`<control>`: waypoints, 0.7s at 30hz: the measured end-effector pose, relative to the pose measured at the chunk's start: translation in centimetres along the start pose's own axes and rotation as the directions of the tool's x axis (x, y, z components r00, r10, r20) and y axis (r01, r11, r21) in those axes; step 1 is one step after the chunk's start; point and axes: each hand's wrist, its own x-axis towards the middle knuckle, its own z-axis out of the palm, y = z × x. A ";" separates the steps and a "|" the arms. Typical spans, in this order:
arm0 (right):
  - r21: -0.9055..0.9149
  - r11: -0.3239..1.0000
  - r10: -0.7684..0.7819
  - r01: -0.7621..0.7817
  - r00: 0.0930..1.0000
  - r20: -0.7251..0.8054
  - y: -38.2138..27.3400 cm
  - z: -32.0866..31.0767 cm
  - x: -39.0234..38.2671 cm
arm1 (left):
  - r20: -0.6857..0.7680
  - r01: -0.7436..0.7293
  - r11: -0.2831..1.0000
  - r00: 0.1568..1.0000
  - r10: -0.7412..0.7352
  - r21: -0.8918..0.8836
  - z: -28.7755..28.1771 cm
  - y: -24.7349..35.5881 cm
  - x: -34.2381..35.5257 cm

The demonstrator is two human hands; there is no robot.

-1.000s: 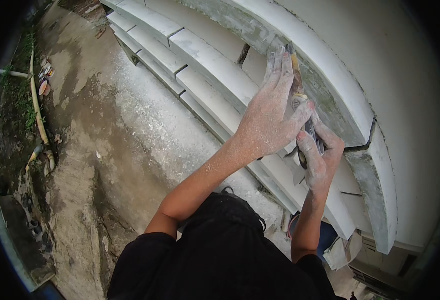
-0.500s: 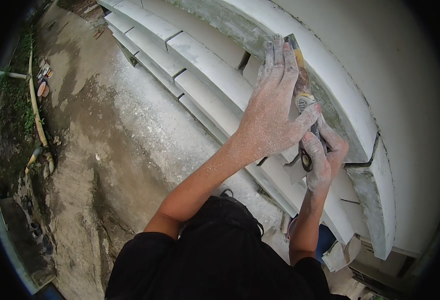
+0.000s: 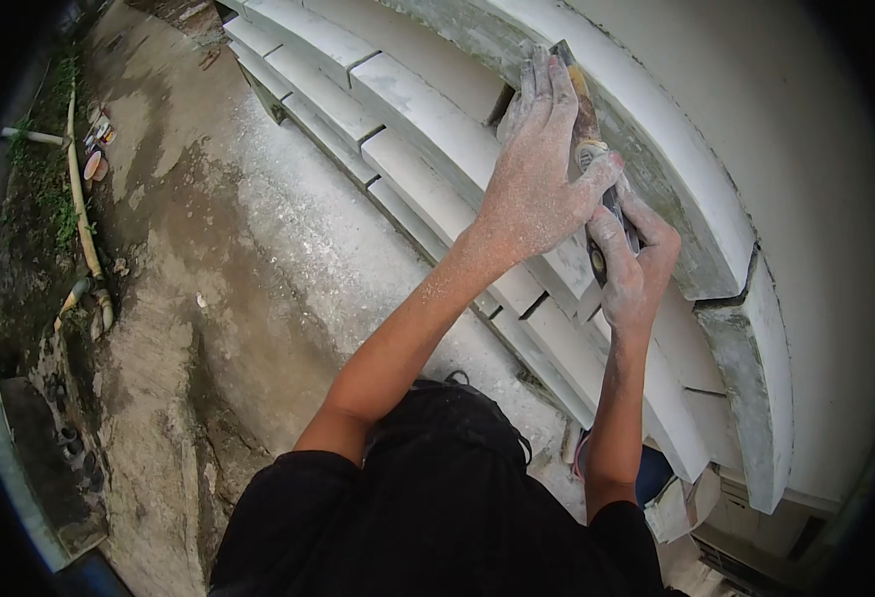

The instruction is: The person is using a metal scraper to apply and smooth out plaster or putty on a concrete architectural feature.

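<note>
My right hand (image 3: 639,261), dusted with white powder, is wrapped round the dark handle of a scraper-like tool (image 3: 583,114) with a long, narrow, stained blade. The tool points away from me, its blade lying along the underside of a curved white ledge (image 3: 646,119). Flat alongside the blade lies my left hand (image 3: 539,179), fingers stretched out and its thumb resting over the tool near the handle's front. White powder covers this hand as well. Part of the handle is hidden by my fingers, so the exact kind of tool cannot be told.
Below the ledge run several stepped white slabs (image 3: 417,109) with dark gaps between them. White dust lies on the concrete ground (image 3: 298,214). At left a pale pipe (image 3: 81,214) runs beside green plants. A dark blue thing (image 3: 653,475) shows beside my right forearm.
Both hands and the tool have shifted a little farther away and slightly left along the ledge. The hold on the tool looks the same.
</note>
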 end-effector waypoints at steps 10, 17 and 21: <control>0.100 0.995 -0.010 0.016 0.998 -0.061 -0.6 0.4 -2.1 | 0.108 0.002 1.000 0.994 0.001 -0.030 -0.8 1.0 -1.4; -0.052 0.997 0.053 -0.052 0.998 0.018 3.1 1.1 -5.8 | 0.052 0.083 0.985 0.996 -0.076 -0.148 1.2 -1.4 -6.3; -0.188 0.934 0.344 -0.305 0.909 0.235 8.2 0.9 -13.9 | 0.291 0.427 0.892 0.881 -0.373 -0.150 4.1 -3.5 -17.2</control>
